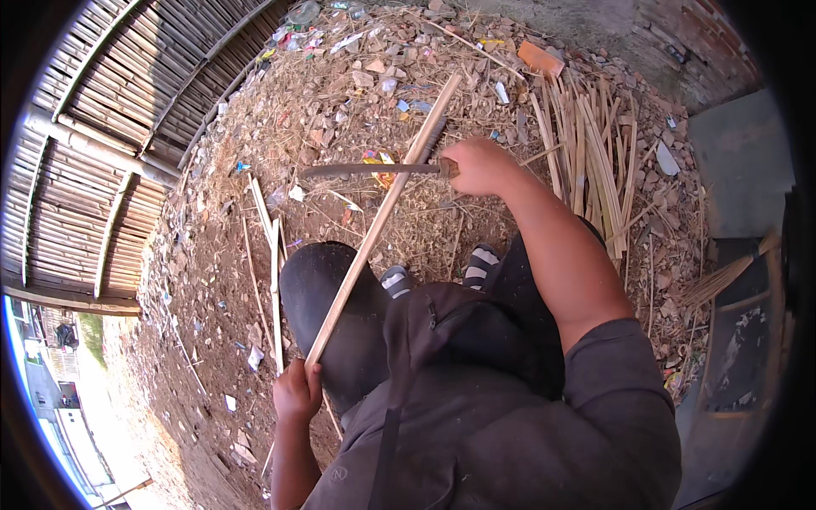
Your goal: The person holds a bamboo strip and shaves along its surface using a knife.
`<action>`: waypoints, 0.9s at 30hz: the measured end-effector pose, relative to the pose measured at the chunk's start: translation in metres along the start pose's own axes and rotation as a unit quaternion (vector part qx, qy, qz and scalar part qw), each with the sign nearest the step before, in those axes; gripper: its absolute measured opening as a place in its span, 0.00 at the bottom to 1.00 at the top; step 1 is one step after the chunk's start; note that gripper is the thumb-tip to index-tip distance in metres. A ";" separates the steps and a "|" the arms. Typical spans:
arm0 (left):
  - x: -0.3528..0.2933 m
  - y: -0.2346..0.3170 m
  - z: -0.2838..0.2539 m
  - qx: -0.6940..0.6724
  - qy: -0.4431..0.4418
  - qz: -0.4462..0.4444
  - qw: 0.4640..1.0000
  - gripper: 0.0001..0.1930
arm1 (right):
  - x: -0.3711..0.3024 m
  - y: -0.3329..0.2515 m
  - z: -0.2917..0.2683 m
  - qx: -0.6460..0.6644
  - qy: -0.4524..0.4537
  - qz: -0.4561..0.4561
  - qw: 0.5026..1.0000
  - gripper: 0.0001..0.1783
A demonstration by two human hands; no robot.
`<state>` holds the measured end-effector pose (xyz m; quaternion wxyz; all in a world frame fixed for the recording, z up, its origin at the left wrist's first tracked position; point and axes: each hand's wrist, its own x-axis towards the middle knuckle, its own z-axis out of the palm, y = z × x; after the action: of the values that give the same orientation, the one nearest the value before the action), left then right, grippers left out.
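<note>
My left hand (297, 391) is closed round the near end of a long, pale bamboo strip (367, 229). The strip slants up and away to the right, passing over my left knee. In my right hand (480, 166) is the handle of a machete (348, 169), its dark blade pointing left. The blade lies across the strip's upper part; whether it touches or cuts into the wood I cannot tell. Just behind the strip's far part, a dark narrow thing (432, 138) is partly hidden.
A heap of split bamboo strips (586, 144) lies at the right, below an orange brick (541, 59). More thin strips (275, 280) lie left of my knee. Rubble and litter cover the ground. A bamboo fence (102, 153) stands at the left, a wall (697, 51) at the far right.
</note>
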<state>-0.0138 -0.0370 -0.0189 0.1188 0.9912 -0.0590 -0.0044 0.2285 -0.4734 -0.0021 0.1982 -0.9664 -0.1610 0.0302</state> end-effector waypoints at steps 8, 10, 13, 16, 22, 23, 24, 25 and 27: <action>0.011 -0.001 -0.009 0.040 -0.015 0.004 0.999 0.17 | 0.010 0.020 0.003 0.056 -0.014 0.120 0.991 0.16; 0.007 -0.004 -0.005 0.023 -0.006 0.007 1.000 0.18 | 0.007 0.014 0.006 0.036 -0.020 0.063 0.997 0.14; 0.010 -0.006 0.003 0.009 0.008 -0.004 1.000 0.18 | 0.009 0.045 0.013 0.114 0.026 0.093 0.989 0.15; 0.016 -0.004 -0.005 0.033 -0.002 -0.001 0.999 0.18 | 0.007 0.060 0.010 0.155 0.023 0.173 0.972 0.16; 0.011 -0.008 -0.003 -0.029 -0.012 0.011 0.999 0.18 | 0.002 0.008 -0.003 0.086 0.016 0.096 0.992 0.16; 0.009 -0.009 -0.002 -0.051 -0.019 0.001 0.999 0.18 | 0.000 -0.002 -0.007 0.061 0.008 0.061 0.996 0.16; 0.011 -0.009 0.000 -0.074 -0.025 -0.004 0.997 0.18 | -0.002 -0.004 -0.010 0.034 0.003 0.027 0.999 0.16; 0.013 -0.008 0.000 -0.076 -0.025 -0.003 0.997 0.18 | 0.001 0.016 -0.003 0.055 -0.001 0.021 0.998 0.18; 0.020 -0.010 -0.001 -0.110 -0.049 -0.002 0.993 0.19 | 0.007 0.051 0.020 0.129 0.047 0.098 0.986 0.19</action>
<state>0.0068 -0.0293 -0.0198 0.2238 0.9708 -0.0617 -0.0599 0.2481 -0.5083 -0.0402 0.3247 -0.9441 -0.0512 0.0247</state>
